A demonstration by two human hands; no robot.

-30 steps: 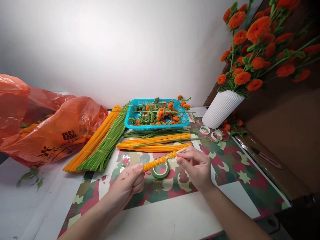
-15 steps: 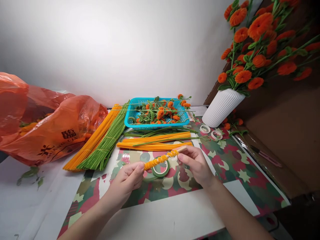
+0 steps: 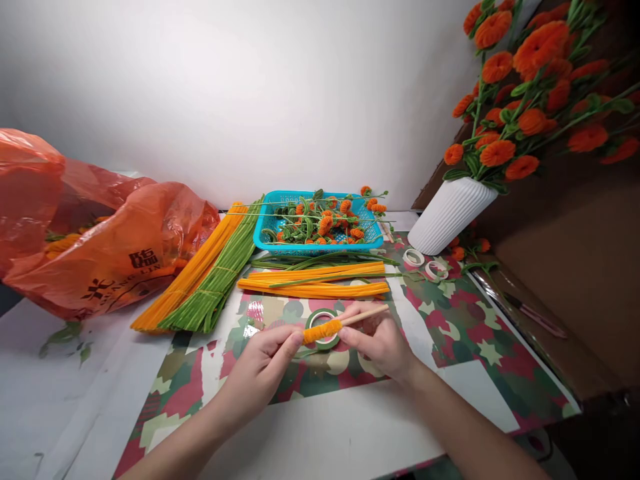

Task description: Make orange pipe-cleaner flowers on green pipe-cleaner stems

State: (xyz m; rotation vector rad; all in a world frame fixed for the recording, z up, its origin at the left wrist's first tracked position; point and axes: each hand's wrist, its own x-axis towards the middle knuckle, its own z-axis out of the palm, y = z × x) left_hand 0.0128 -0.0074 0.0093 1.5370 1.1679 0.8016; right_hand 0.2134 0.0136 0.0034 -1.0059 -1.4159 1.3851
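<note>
One orange-yellow coil (image 3: 321,331) of fuzzy wire is wrapped round a pale wooden stick (image 3: 365,315), held in the air above the bench (image 3: 530,373), with a green tape roll (image 3: 327,345) partly hidden behind it. The stick's long axis slants from lower left to upper right, nearer crosswise than straight ahead; its bare end points right and slightly away from the person, and the coil lies along the same line. The left hand (image 3: 274,350) pinches the coil's left end between thumb and fingers. The right hand (image 3: 377,337) is closed on the stick where it leaves the coil; whether the thumb also presses the coil is hard to tell.

Writing shows on the orange plastic bag (image 3: 120,250) at the left: two large black Chinese characters, bent by creases, over Latin capitals that read roughly GUANG LIN, the first letters lost in a fold. Beyond the hands lie yellow stems (image 3: 315,290), and behind these a blue basket (image 3: 320,249) of orange flowers. A ribbed white vase (image 3: 453,215) stands at the right.
</note>
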